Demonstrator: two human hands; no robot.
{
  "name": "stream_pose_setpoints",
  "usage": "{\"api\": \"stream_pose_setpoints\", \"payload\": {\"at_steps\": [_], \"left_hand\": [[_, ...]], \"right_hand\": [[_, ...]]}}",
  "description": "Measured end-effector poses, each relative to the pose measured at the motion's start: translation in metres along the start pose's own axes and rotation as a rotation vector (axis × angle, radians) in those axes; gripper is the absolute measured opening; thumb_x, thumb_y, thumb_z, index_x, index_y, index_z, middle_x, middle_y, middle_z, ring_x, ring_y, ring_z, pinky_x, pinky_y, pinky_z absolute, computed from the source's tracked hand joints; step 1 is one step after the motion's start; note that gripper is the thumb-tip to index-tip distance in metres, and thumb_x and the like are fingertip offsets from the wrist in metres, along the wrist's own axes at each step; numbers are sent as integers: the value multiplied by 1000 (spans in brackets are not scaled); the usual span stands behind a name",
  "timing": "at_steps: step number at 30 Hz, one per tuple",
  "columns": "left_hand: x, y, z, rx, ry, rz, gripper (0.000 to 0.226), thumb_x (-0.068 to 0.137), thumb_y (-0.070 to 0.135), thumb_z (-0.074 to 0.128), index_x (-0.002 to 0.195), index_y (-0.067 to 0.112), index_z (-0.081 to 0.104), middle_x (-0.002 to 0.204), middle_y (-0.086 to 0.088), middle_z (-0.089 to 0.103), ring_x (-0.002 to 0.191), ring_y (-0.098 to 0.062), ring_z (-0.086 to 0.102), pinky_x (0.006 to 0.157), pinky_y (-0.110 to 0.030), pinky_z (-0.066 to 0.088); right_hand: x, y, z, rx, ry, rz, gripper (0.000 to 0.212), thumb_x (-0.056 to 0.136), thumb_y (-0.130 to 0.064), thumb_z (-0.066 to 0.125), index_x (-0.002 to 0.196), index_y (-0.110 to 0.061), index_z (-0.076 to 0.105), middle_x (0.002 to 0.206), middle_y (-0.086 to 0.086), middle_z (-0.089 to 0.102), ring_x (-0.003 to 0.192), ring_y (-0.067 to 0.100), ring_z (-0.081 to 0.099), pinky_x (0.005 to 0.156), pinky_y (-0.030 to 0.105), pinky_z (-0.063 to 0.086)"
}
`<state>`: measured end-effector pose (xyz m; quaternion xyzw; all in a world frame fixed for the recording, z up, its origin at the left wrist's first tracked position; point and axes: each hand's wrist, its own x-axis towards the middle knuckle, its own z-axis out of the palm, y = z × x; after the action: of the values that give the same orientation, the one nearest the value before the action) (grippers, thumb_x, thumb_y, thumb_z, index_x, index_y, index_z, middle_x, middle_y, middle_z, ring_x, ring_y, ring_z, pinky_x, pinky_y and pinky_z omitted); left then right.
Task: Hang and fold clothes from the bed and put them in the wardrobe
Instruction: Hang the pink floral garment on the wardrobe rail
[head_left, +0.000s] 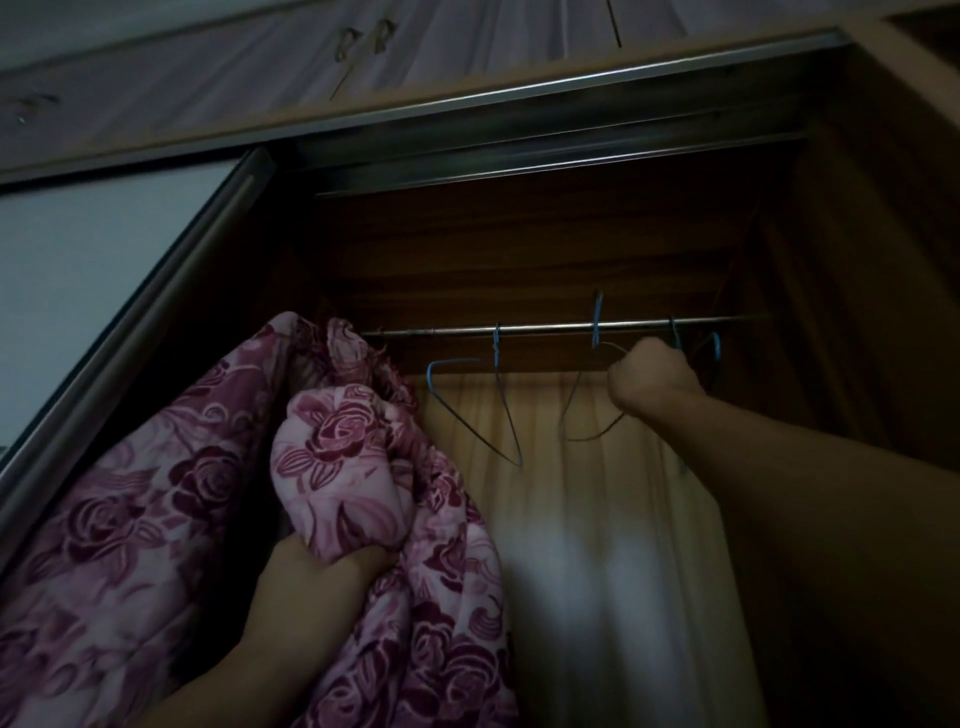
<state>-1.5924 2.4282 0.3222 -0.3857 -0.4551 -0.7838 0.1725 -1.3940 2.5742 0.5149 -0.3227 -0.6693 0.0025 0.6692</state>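
Observation:
I look up into an open wooden wardrobe (857, 234) with a metal hanging rail (545, 327) across it. My left hand (317, 577) grips a bunched pink garment with dark red roses (337, 457), held up at the rail's left end. My right hand (652, 382) is raised to the rail, fingers curled round a thin blue wire hanger (589, 415) that hangs there. Another empty blue wire hanger (467, 405) hangs on the rail between the garment and my right hand. A further blue hook (716, 348) shows right of my fist.
A sliding door with a pale panel (78, 291) and metal edge stands at the left. Upper cupboard doors with small handles (363, 39) run above the wardrobe. The lit back panel (597, 519) shows below the rail.

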Motion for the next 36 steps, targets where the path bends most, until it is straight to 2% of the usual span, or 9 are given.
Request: {"api": "stream_pose_setpoints", "payload": {"at_steps": [4, 9, 13, 18, 22, 26, 29, 33, 36], "left_hand": [[-17, -2, -1, -5, -5, -52, 32, 61, 17, 82, 91, 12, 72, 77, 13, 66, 75, -3, 58, 73, -26, 41], [-45, -4, -10, -9, -12, -124, 31, 61, 16, 82, 90, 11, 73, 84, 4, 72, 80, -10, 64, 72, -26, 45], [-68, 4, -25, -1, -1, -123, 22, 72, 4, 77, 84, 20, 70, 85, 5, 72, 83, -16, 65, 77, -30, 48], [-106, 34, -40, 89, 34, -65, 25, 74, 2, 74, 87, 22, 67, 81, 14, 68, 75, -2, 62, 64, -18, 45], [-144, 57, -47, 194, 133, -105, 21, 65, 5, 79, 78, 19, 69, 74, 12, 72, 74, -8, 67, 72, -26, 52], [-205, 84, -42, 342, 215, -118, 19, 67, 7, 74, 84, 14, 71, 81, 5, 73, 80, -14, 68, 78, -29, 54], [-265, 112, -28, 412, 259, -149, 23, 75, 1, 67, 95, 11, 70, 80, 4, 69, 71, -5, 65, 62, -18, 51], [-334, 158, -18, 431, 326, -260, 38, 56, 15, 66, 93, 10, 72, 86, -7, 74, 86, -25, 70, 80, -41, 58], [-372, 197, -24, 452, 392, -298, 37, 57, 8, 64, 93, 8, 71, 77, -5, 74, 77, -25, 70, 69, -40, 59]], "right_hand": [[-42, 20, 5, 128, -3, 90, 38, 93, -31, 44, 122, -10, 58, 126, 14, 58, 114, 34, 54, 94, 37, 42], [-88, 35, 53, 283, -371, 254, 37, 92, -28, 49, 108, 3, 61, 89, 15, 66, 72, 27, 58, 57, 26, 41], [-136, 37, 84, 509, -336, 409, 40, 95, -28, 44, 112, 4, 61, 109, 20, 65, 96, 36, 63, 70, 31, 48], [-159, 54, 91, 804, -459, 613, 31, 76, -34, 59, 91, -6, 61, 78, 13, 61, 63, 27, 57, 53, 31, 45], [-183, 62, 53, 771, -500, 651, 55, 81, -50, 58, 110, -4, 64, 98, 13, 67, 90, 32, 65, 80, 35, 52], [-239, 51, 3, 773, -653, 520, 43, 100, -27, 42, 129, 3, 54, 134, 16, 55, 123, 34, 53, 91, 29, 43], [-281, 47, -43, 775, -800, 385, 46, 100, -28, 39, 136, 0, 47, 142, 18, 48, 129, 32, 47, 102, 31, 38], [-313, 55, -108, 836, -1061, 415, 47, 96, -31, 41, 130, -1, 53, 132, 16, 55, 118, 35, 54, 99, 36, 45], [-329, 60, -148, 918, -1152, 407, 62, 85, -47, 48, 128, -3, 55, 130, 16, 58, 117, 35, 55, 100, 42, 46]]}}
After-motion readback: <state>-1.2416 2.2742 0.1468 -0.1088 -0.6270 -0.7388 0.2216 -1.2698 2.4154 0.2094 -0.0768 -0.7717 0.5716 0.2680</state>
